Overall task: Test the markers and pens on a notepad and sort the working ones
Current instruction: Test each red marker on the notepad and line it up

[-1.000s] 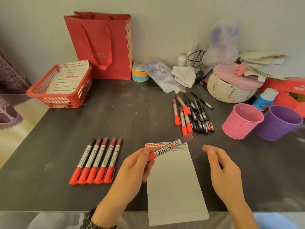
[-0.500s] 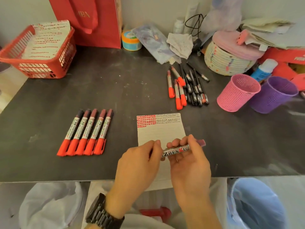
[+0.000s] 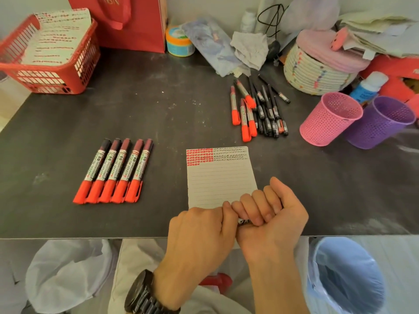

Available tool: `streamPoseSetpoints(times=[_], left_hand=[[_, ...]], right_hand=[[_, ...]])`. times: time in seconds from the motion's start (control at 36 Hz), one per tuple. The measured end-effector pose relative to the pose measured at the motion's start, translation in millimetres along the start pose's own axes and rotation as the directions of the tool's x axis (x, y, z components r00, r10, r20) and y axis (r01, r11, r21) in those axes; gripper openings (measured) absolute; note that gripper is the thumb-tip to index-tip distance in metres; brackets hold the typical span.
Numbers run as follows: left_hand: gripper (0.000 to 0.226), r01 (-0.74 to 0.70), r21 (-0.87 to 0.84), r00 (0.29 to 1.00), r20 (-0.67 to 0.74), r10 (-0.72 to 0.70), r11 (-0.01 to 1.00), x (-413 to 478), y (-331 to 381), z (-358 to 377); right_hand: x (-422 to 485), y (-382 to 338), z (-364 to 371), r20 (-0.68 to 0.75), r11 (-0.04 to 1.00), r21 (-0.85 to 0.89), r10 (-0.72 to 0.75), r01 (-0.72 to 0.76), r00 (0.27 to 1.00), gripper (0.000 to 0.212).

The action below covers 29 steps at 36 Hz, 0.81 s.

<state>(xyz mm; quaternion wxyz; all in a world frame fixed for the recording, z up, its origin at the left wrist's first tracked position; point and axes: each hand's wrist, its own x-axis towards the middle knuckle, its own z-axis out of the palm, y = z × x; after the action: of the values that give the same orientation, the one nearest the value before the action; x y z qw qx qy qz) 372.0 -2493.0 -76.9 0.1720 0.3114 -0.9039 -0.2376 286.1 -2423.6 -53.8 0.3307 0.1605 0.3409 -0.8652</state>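
Both hands meet at the near edge of the table (image 3: pixel 158 114), over the near end of the notepad (image 3: pixel 217 177). The left hand (image 3: pixel 199 232) has its fingers curled, knuckles up, and grips one end of a marker (image 3: pixel 243 222). The right hand (image 3: pixel 272 223) has its fingers wrapped round the rest of the barrel. Only a short strip of printed label shows between the two fists. Cap and tip are hidden, so whether the marker is capped cannot be told. A dark watch (image 3: pixel 145 293) sits on the left wrist.

The notepad lies flat near the middle of the near edge. It is lined, and its far end carries a block of red marks on the left and rows of dark marks on the right.

Well apart to its left is a row of five markers (image 3: pixel 113 171) — side by side, red caps toward the near edge.

Toward the far right lies a loose pile of markers and pens (image 3: pixel 256 109), red-capped ones on its left side and thin black ones on its right. A pink cup (image 3: pixel 331 118) stands near the pile, with a purple cup (image 3: pixel 381 121) just beside it at the right edge.

In the far left corner stands a red basket (image 3: pixel 49 60) holding marked paper.
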Motion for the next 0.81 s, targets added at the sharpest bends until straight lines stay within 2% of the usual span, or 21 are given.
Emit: streamPoseSetpoints(times=[0.08,0.22,0.33,0.39,0.44,0.47,0.5,0.56,0.64,0.75,0.81], left_hand=[[0.052,0.020,-0.024,0.997,0.074,-0.018,1.000,-4,0,-5],[0.055,0.047,-0.215,0.993,0.115,-0.023,0.976,-5,-5,-11],[0.041,0.090,-0.246,0.985,0.165,-0.049,0.965,2,-5,-18],[0.041,0.157,-0.280,0.956,0.282,-0.075,0.947,3,-8,-20],[0.052,0.321,-0.357,0.870,0.477,-0.125,0.877,2,-20,-25],[0.056,0.398,-0.380,0.835,0.527,-0.158,0.835,1,-28,-30],[0.057,0.448,-0.402,0.830,0.519,-0.205,0.798,1,-38,-35],[0.057,0.486,-0.511,0.855,0.446,-0.264,0.709,2,-55,-43],[0.061,0.434,-0.675,0.898,0.373,-0.231,0.597,11,-66,-47],[0.065,0.334,-0.696,0.942,0.276,-0.192,0.636,35,-70,-41],[0.063,0.271,-0.608,0.962,0.187,-0.197,0.746,46,-73,-33]], right_hand=[[0,-5,0,0.099,0.999,-0.036,0.036,-0.033,0.994,0.047],[4,-8,6,0.282,0.994,-0.047,0.108,-0.098,0.953,0.045],[8,-4,9,0.355,0.991,-0.051,0.134,-0.124,0.925,0.045],[11,-7,5,0.436,0.989,-0.043,0.147,-0.143,0.888,0.046],[19,-22,-3,0.580,0.972,0.050,0.159,-0.230,0.799,0.047],[25,-33,-6,0.632,0.957,0.115,0.136,-0.266,0.763,0.047],[31,-44,-7,0.641,0.953,0.162,0.097,-0.257,0.762,0.047],[43,-62,-9,0.552,0.976,0.178,0.006,-0.126,0.834,0.049],[55,-63,-1,0.428,0.999,0.054,-0.027,0.004,0.903,0.048],[66,-49,9,0.280,0.994,-0.106,0.030,0.000,0.960,0.039],[69,-46,11,0.246,0.978,-0.208,0.052,0.001,0.968,0.046]])
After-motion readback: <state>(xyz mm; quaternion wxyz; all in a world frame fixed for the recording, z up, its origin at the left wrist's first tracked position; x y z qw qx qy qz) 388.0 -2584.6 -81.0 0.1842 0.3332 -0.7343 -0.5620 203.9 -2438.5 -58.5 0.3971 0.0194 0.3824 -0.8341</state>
